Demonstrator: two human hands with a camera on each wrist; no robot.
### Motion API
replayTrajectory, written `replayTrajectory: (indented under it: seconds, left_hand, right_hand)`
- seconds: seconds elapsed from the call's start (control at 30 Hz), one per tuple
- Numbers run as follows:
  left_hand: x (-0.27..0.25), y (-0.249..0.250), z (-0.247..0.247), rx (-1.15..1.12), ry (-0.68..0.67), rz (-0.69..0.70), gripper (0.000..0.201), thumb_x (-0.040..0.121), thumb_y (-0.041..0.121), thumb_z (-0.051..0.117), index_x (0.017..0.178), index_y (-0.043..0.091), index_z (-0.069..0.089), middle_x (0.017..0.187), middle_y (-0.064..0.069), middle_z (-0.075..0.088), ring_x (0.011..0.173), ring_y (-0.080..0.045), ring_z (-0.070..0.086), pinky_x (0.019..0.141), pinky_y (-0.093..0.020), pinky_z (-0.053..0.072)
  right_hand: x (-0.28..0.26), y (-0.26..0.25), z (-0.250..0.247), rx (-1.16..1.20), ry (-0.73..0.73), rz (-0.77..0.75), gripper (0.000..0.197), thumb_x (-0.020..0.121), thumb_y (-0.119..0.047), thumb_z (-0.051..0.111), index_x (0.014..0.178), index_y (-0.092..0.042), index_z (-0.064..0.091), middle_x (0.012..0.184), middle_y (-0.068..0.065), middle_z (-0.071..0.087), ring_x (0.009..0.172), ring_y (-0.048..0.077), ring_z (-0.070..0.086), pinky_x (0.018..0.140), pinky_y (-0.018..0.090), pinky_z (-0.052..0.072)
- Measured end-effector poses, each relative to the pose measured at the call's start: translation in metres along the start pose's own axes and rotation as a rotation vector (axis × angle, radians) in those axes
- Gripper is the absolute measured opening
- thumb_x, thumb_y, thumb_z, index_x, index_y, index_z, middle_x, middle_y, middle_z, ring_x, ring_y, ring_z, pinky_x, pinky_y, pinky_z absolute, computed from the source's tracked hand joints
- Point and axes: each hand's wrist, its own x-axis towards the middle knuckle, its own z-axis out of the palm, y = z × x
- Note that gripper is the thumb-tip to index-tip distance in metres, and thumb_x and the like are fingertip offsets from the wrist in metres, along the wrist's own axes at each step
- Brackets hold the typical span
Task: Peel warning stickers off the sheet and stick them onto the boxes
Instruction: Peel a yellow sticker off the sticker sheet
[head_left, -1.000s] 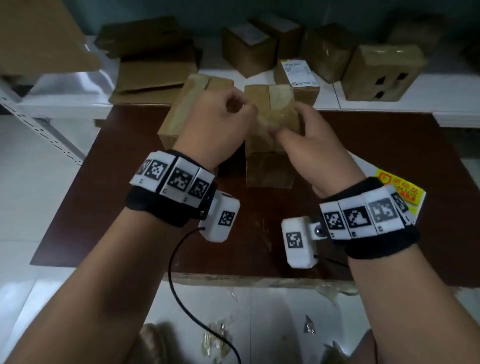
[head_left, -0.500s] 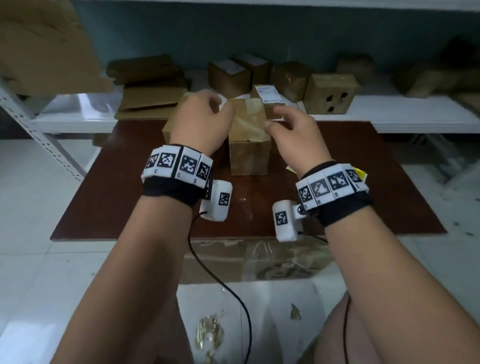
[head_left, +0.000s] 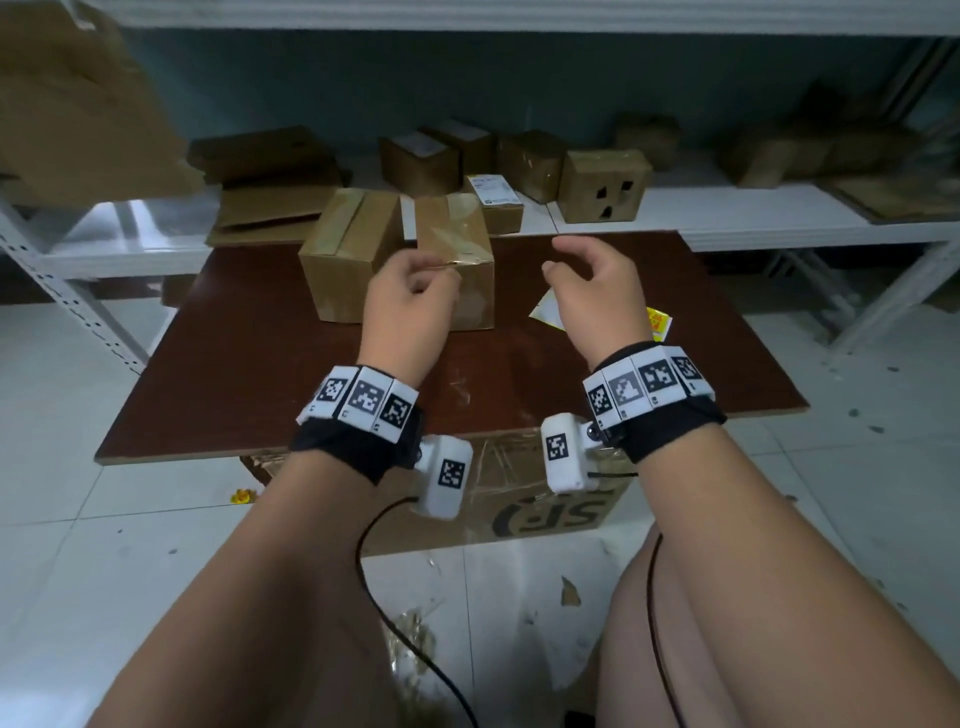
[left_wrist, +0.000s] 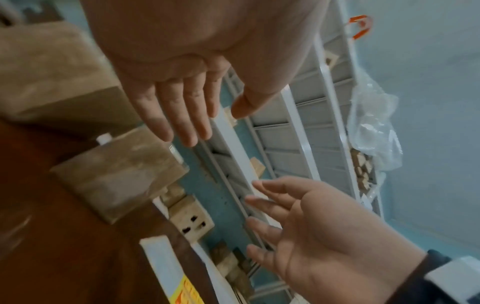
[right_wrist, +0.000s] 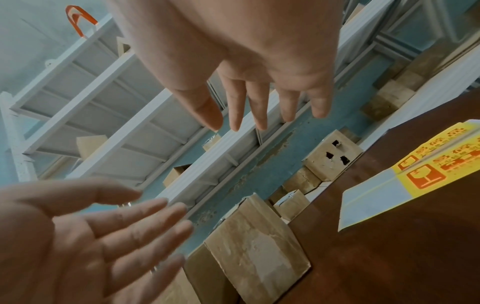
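Two cardboard boxes stand at the back of the brown table: a plain one on the left and a taped one right beside it. My left hand hovers just in front of the taped box, fingers loosely bent, and holds nothing. My right hand floats to the right of that box, also empty. In the wrist views both hands show relaxed, nearly straight fingers. The sticker sheet, yellow labels with orange marks on white backing, lies on the table under my right hand.
A white shelf behind the table carries several cardboard boxes, one with dark holes, and flattened cardboard. A large taped carton sits under the table's front edge. Slanted shelf posts stand at the left.
Both hands have come off the taped box, drawn back toward me and spread apart. My head has pulled back, so more of the table and shelf shows.
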Motion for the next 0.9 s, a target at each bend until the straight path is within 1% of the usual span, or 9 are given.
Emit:
replayTrajectory:
  seconds: [0.1, 0.17, 0.27, 0.37, 0.47, 0.63, 0.73, 0.8, 0.9]
  left_hand:
    - [0.005, -0.024, 0.014, -0.072, -0.038, -0.113, 0.019, 0.090, 0.025, 0.068, 0.109, 0.024, 0.070, 0.100, -0.001, 0.081, 0.101, -0.020, 0.077, 0.102, -0.045, 0.060]
    - [0.013, -0.035, 0.025, -0.073, -0.050, -0.123, 0.018, 0.097, 0.018, 0.069, 0.115, 0.019, 0.072, 0.100, 0.001, 0.078, 0.090, -0.011, 0.074, 0.091, -0.029, 0.059]
    - [0.025, -0.044, 0.043, -0.015, -0.055, -0.106, 0.019, 0.102, 0.017, 0.064, 0.119, 0.018, 0.073, 0.101, 0.006, 0.070, 0.075, -0.002, 0.061, 0.065, -0.009, 0.052]
    - [0.033, -0.050, 0.058, -0.008, -0.081, -0.152, 0.019, 0.101, 0.016, 0.063, 0.117, 0.018, 0.074, 0.088, 0.004, 0.066, 0.066, -0.007, 0.056, 0.060, -0.019, 0.050]
    - [0.040, -0.056, 0.077, -0.013, -0.116, -0.186, 0.019, 0.096, 0.021, 0.066, 0.113, 0.019, 0.076, 0.087, 0.003, 0.068, 0.071, -0.012, 0.061, 0.073, -0.034, 0.055]
    - [0.050, -0.057, 0.109, -0.032, -0.197, -0.212, 0.015, 0.094, 0.031, 0.070, 0.103, 0.021, 0.077, 0.104, 0.002, 0.074, 0.109, -0.022, 0.070, 0.106, -0.048, 0.056]
    - [0.058, -0.057, 0.118, -0.093, -0.251, -0.283, 0.021, 0.087, 0.044, 0.070, 0.091, 0.025, 0.077, 0.098, -0.002, 0.074, 0.108, -0.030, 0.072, 0.102, -0.053, 0.056]
    - [0.063, -0.058, 0.121, -0.126, -0.252, -0.339, 0.023, 0.088, 0.047, 0.069, 0.090, 0.025, 0.076, 0.091, 0.001, 0.069, 0.095, -0.024, 0.068, 0.094, -0.048, 0.054]
    - [0.072, -0.064, 0.124, -0.149, -0.260, -0.406, 0.038, 0.099, 0.044, 0.063, 0.127, 0.019, 0.072, 0.101, 0.011, 0.058, 0.099, -0.010, 0.055, 0.095, -0.035, 0.040]
  right_hand:
    - [0.006, 0.010, 0.003, -0.049, -0.009, 0.033, 0.034, 0.103, -0.024, 0.063, 0.136, -0.023, 0.070, 0.123, -0.004, 0.069, 0.104, 0.002, 0.064, 0.085, 0.014, 0.045]
    - [0.011, 0.018, 0.003, -0.096, -0.021, 0.042, 0.036, 0.103, -0.025, 0.063, 0.138, -0.022, 0.068, 0.135, -0.002, 0.065, 0.119, 0.009, 0.063, 0.097, 0.021, 0.047]
    - [0.028, 0.037, 0.002, -0.230, -0.024, 0.069, 0.044, 0.101, -0.029, 0.064, 0.144, -0.023, 0.061, 0.156, 0.005, 0.049, 0.148, 0.026, 0.044, 0.121, 0.042, 0.039]
    - [0.043, 0.055, -0.004, -0.306, -0.033, 0.196, 0.051, 0.098, -0.035, 0.064, 0.148, -0.026, 0.056, 0.160, 0.010, 0.044, 0.154, 0.035, 0.037, 0.124, 0.053, 0.035]
    - [0.058, 0.070, -0.012, -0.279, 0.004, 0.332, 0.055, 0.095, -0.038, 0.065, 0.149, -0.028, 0.055, 0.159, 0.010, 0.046, 0.155, 0.037, 0.034, 0.124, 0.054, 0.035]
    - [0.080, 0.096, -0.026, -0.309, 0.020, 0.500, 0.062, 0.095, -0.043, 0.064, 0.153, -0.027, 0.050, 0.163, 0.011, 0.042, 0.155, 0.039, 0.033, 0.124, 0.049, 0.033]
    - [0.087, 0.108, -0.034, -0.394, 0.022, 0.563, 0.067, 0.096, -0.044, 0.062, 0.157, -0.023, 0.043, 0.163, 0.015, 0.037, 0.152, 0.041, 0.032, 0.122, 0.049, 0.030]
    - [0.092, 0.115, -0.038, -0.410, 0.025, 0.599, 0.071, 0.095, -0.045, 0.061, 0.159, -0.021, 0.040, 0.164, 0.017, 0.034, 0.153, 0.042, 0.029, 0.123, 0.052, 0.029]
    - [0.099, 0.126, -0.040, -0.387, 0.025, 0.655, 0.076, 0.093, -0.048, 0.063, 0.158, -0.018, 0.040, 0.164, 0.018, 0.036, 0.153, 0.043, 0.033, 0.124, 0.055, 0.031]
